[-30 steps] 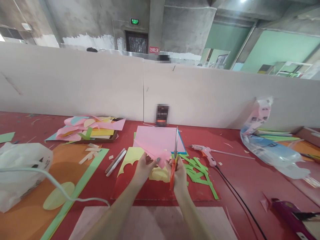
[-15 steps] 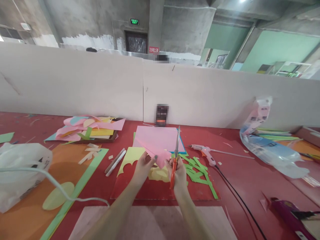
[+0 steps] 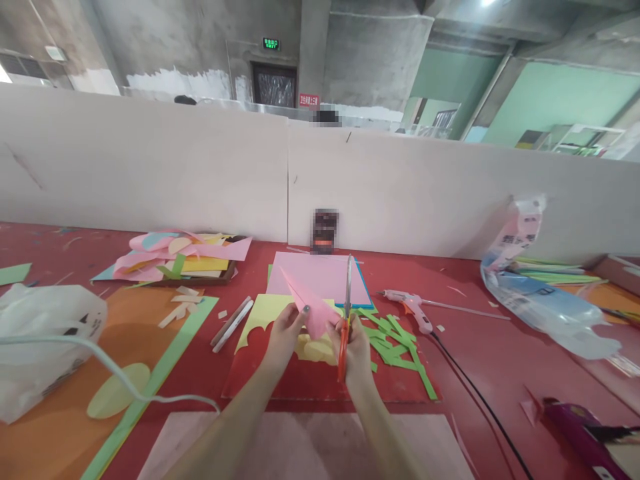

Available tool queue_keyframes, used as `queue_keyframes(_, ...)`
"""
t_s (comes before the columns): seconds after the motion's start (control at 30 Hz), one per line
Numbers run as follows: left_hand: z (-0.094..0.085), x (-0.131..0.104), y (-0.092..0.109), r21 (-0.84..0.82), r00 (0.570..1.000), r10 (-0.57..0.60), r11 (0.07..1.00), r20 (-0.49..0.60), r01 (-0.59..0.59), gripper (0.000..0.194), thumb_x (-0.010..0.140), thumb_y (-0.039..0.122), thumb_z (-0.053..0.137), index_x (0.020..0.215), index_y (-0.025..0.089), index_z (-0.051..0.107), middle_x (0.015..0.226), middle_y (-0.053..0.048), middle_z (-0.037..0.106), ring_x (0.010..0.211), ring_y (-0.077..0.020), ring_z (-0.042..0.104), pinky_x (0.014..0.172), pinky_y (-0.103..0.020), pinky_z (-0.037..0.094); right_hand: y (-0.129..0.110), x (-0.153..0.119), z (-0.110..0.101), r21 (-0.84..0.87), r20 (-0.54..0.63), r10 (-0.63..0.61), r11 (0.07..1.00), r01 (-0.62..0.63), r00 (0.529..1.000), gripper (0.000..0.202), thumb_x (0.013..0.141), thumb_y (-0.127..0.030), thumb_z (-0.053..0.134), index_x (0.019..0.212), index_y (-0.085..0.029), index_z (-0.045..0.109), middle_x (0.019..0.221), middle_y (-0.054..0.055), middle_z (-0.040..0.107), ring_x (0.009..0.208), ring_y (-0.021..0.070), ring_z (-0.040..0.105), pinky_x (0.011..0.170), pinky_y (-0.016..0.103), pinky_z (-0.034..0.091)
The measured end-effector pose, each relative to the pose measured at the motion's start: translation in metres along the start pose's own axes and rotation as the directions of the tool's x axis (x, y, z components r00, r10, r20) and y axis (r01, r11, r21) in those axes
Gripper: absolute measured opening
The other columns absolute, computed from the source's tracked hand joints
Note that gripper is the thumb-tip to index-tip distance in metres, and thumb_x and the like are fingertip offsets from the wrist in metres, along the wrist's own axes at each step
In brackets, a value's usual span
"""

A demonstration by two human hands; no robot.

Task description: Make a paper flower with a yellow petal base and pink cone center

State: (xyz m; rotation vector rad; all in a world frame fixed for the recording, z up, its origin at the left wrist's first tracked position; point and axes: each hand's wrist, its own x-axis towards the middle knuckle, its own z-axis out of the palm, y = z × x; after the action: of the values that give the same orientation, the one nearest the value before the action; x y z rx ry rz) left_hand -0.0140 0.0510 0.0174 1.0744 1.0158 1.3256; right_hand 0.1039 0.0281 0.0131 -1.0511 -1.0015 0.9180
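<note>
A folded piece of pink paper (image 3: 313, 308) is held up between both hands over the red board. My left hand (image 3: 286, 333) pinches its left side between thumb and fingers. Orange-handled scissors (image 3: 345, 333) rest in my right hand (image 3: 359, 350), blades pointing up and away, and that hand's fingertips also touch the paper's right corner. Below the hands lie yellow paper pieces (image 3: 316, 349), and a yellow sheet (image 3: 265, 310) with curved cutouts is to the left. A flat pink sheet (image 3: 330, 270) lies behind. Green paper strips (image 3: 395, 343) are scattered at the right.
A glue gun (image 3: 411, 307) with a black cord lies to the right, near a plastic bag (image 3: 555, 310). Markers (image 3: 233, 325), a tray of paper scraps (image 3: 220, 275) and a white bag (image 3: 45, 340) are at the left. A white partition (image 3: 200, 173) stands behind.
The pink paper has turned, its point now standing more upright and its shape narrower. The scissors have tilted slightly, their tips shifting left.
</note>
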Motion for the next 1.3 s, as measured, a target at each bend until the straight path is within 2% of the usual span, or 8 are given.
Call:
queue_keyframes(0.2, 0.0, 0.0, -0.002, -0.014, 0.999, -0.028, 1.0, -0.044, 0.027, 0.031, 0.072, 0.048, 0.053, 0.071, 0.017, 0.051, 0.066, 0.002, 0.051, 0.063, -0.0117, 0.056, 0.058, -0.021, 0.049, 0.004, 0.0, -0.001, -0.025, 0.0, -0.016, 1.0, 0.016, 1.0, 0.023, 0.064, -0.018, 0.065, 0.068, -0.02, 0.043, 0.062, -0.008, 0.041, 0.057, 0.0082, 0.045, 0.065, 0.023, 0.045)
queue_keyframes(0.5, -0.002, 0.003, -0.006, 0.034, 1.0, 0.029, 0.999, -0.01, -0.029, 0.03, 0.071, 0.045, 0.056, 0.077, 0.016, 0.054, 0.076, -0.001, 0.059, 0.072, -0.0148, 0.057, 0.06, -0.023, 0.049, 0.0, -0.001, 0.0, -0.002, 0.044, -0.018, 1.0, 0.018, 0.999, 0.021, 0.065, -0.019, 0.065, 0.075, -0.021, 0.046, 0.063, -0.007, 0.046, 0.055, 0.0083, 0.047, 0.064, 0.024, 0.046)
queue_keyframes(0.73, -0.003, 0.004, -0.006, 0.058, 1.0, 0.028, 0.998, 0.013, -0.028, 0.028, 0.069, 0.04, 0.06, 0.083, 0.016, 0.056, 0.083, -0.003, 0.063, 0.076, -0.0167, 0.059, 0.063, -0.024, 0.048, 0.006, 0.001, -0.002, -0.014, 0.011, -0.008, 1.0, 0.008, 1.0, 0.023, 0.065, -0.022, 0.066, 0.07, -0.021, 0.043, 0.062, -0.007, 0.044, 0.056, 0.0088, 0.047, 0.061, 0.022, 0.046)
queue_keyframes(0.83, -0.001, 0.003, -0.005, -0.024, 0.998, 0.042, 0.999, 0.053, -0.041, 0.03, 0.067, 0.034, 0.064, 0.09, 0.016, 0.057, 0.092, -0.006, 0.064, 0.088, -0.0196, 0.059, 0.073, -0.028, 0.047, 0.003, 0.001, -0.004, -0.011, -0.001, 0.028, 1.0, -0.028, 1.0, 0.028, 0.064, -0.023, 0.068, 0.066, -0.021, 0.04, 0.056, -0.008, 0.041, 0.047, 0.0063, 0.043, 0.048, 0.019, 0.041)
queue_keyframes(0.93, 0.001, 0.001, -0.002, -0.19, 0.989, 0.07, 0.981, 0.132, -0.044, 0.043, 0.067, 0.026, 0.066, 0.107, 0.019, 0.053, 0.11, -0.008, 0.06, 0.106, -0.0213, 0.052, 0.088, -0.032, 0.042, -0.007, -0.003, -0.004, 0.056, 0.05, 0.113, 0.992, -0.115, 0.992, 0.029, 0.069, -0.029, 0.065, 0.066, -0.021, 0.038, 0.043, -0.012, 0.034, 0.03, 0.0034, 0.029, 0.032, 0.017, 0.027)
queue_keyframes(1.1, 0.001, -0.006, 0.004, -0.345, 0.967, 0.032, 0.937, 0.252, 0.059, 0.057, 0.071, 0.024, 0.064, 0.124, 0.022, 0.043, 0.122, -0.01, 0.054, 0.115, -0.0226, 0.045, 0.096, -0.036, 0.036, -0.017, -0.005, -0.002, 0.216, 0.123, 0.123, 0.965, -0.147, 0.985, 0.026, 0.073, -0.031, 0.062, 0.07, -0.022, 0.037, 0.033, -0.015, 0.03, 0.021, 0.0023, 0.02, 0.026, 0.015, 0.013)
queue_keyframes(1.2, 0.002, -0.006, 0.003, -0.356, 0.97, -0.031, 0.927, 0.241, 0.118, 0.06, 0.07, 0.025, 0.065, 0.126, 0.023, 0.042, 0.123, -0.009, 0.053, 0.114, -0.0227, 0.047, 0.097, -0.036, 0.036, -0.013, -0.002, -0.003, 0.243, 0.103, 0.109, 0.961, -0.132, 0.989, 0.026, 0.072, -0.032, 0.063, 0.072, -0.022, 0.038, 0.031, -0.015, 0.03, 0.019, 0.0031, 0.022, 0.026, 0.015, 0.013)
queue_keyframes(1.3, 0.001, -0.004, 0.0, -0.353, 0.98, -0.075, 0.926, 0.183, 0.137, 0.058, 0.069, 0.027, 0.066, 0.123, 0.021, 0.046, 0.119, -0.009, 0.056, 0.109, -0.0232, 0.051, 0.093, -0.036, 0.039, -0.008, 0.002, -0.005, 0.167, 0.043, 0.111, 0.979, -0.116, 0.993, 0.03, 0.07, -0.034, 0.065, 0.069, -0.022, 0.038, 0.034, -0.015, 0.032, 0.021, 0.0035, 0.025, 0.025, 0.016, 0.015)
